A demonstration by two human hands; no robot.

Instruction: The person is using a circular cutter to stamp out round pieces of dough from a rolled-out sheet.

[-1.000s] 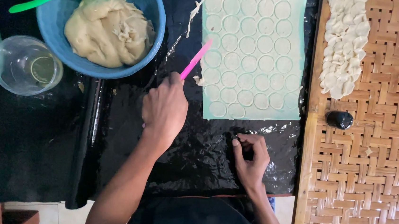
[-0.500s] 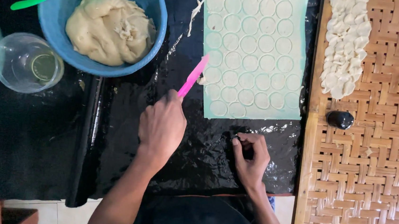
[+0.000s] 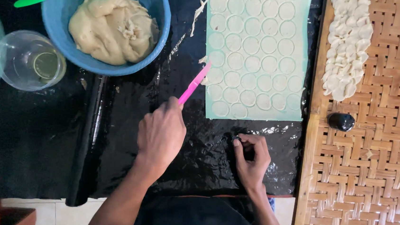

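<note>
Black plastic sheeting (image 3: 128,121) covers the floor, so the sticky dough does not touch the ground. On it lies the pale green dough sheet (image 3: 257,50), cut into many rounds. The left hand (image 3: 160,135) is closed around a pink knife (image 3: 194,84), wrist straight, with the blade tip touching the sheet's left edge. The right hand (image 3: 251,157) rests on the plastic, fingers curled together and pinching it. A blue bowl (image 3: 162,19) of dough stands near.

Glossy, crinkled black plastic sheet (image 3: 128,121); smooth pink plastic knife (image 3: 194,84); matt, soft dough sheet (image 3: 255,50); rough woven bamboo tray (image 3: 371,178) at right.
</note>
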